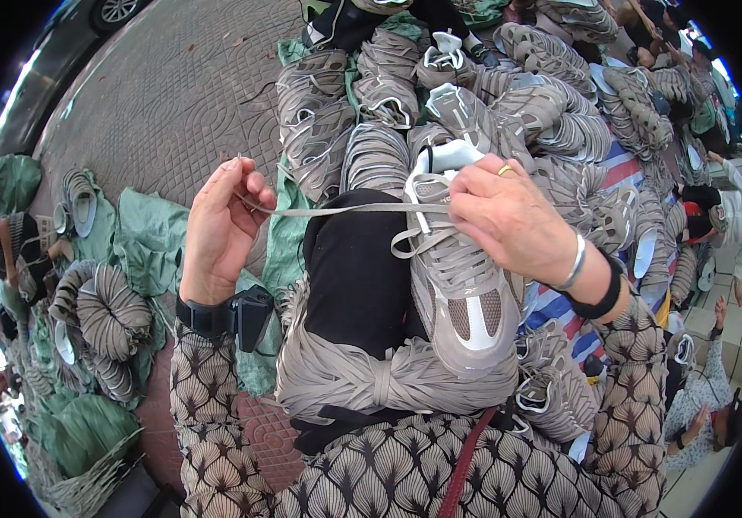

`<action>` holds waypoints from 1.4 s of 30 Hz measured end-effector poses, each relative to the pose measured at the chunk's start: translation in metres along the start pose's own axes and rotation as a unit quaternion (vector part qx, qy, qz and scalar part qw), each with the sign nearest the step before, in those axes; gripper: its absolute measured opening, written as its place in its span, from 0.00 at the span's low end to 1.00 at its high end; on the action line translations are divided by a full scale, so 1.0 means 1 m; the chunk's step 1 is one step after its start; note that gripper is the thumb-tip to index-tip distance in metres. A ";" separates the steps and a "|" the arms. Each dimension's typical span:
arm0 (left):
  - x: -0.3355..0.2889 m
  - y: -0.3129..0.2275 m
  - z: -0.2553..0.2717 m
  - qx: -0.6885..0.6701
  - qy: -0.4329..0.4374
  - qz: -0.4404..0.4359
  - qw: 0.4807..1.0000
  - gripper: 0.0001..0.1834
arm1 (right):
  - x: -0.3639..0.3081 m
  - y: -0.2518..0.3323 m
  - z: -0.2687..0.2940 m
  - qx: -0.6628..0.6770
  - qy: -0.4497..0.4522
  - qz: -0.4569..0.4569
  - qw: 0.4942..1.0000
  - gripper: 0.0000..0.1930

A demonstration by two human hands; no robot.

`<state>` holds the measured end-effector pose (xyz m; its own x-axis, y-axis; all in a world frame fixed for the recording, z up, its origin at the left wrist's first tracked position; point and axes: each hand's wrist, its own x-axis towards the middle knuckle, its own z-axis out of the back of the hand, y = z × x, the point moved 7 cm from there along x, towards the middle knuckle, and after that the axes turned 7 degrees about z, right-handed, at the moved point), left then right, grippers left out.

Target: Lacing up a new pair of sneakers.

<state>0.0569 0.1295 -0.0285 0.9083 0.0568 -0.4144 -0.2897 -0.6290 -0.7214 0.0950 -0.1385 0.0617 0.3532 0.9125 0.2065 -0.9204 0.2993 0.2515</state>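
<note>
A grey-beige sneaker (467,293) rests toe toward me on my right thigh, with its laces partly threaded across the tongue. A flat grey shoelace (349,210) runs nearly level from the shoe's upper eyelets to my left hand (224,220), over the black-clothed left knee. That hand is closed, its thumb and fingertips pinching the lace near its end. At the shoe's collar, my right hand (505,211) has its fingers closed on the lace; their tips are partly hidden. Across my lap lies a thick bundle of grey laces (388,375), tied at its middle.
Stacks of similar sneakers (315,129) stand ahead and to the right on a striped sheet (621,168). Green sacks (148,231) and coiled shoe parts (112,311) lie on the paving at left. Other people sit at the far right, and a car (86,43) stands top left.
</note>
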 end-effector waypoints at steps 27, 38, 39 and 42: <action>-0.020 0.031 -0.074 0.446 0.006 -0.169 0.879 0.07 | -0.016 0.010 -0.004 0.278 -0.002 -0.079 0.957 0.03; -0.024 0.059 -0.130 0.642 0.030 -0.323 0.694 0.05 | -0.021 -0.011 -0.004 0.241 -0.058 -0.193 0.949 0.03; -0.024 0.059 -0.130 0.649 0.031 -0.326 0.687 0.05 | -0.022 -0.012 -0.005 0.256 -0.046 -0.202 0.944 0.03; -0.027 0.061 -0.130 0.665 0.037 -0.332 0.668 0.05 | -0.019 -0.009 -0.006 0.275 -0.034 -0.200 0.940 0.04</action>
<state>0.0537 -0.0110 0.0113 0.9678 -0.0876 0.2361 0.2174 0.7637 -0.6079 0.0959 -0.1571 0.0494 0.6800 0.7317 0.0470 -0.4925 0.4084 0.7685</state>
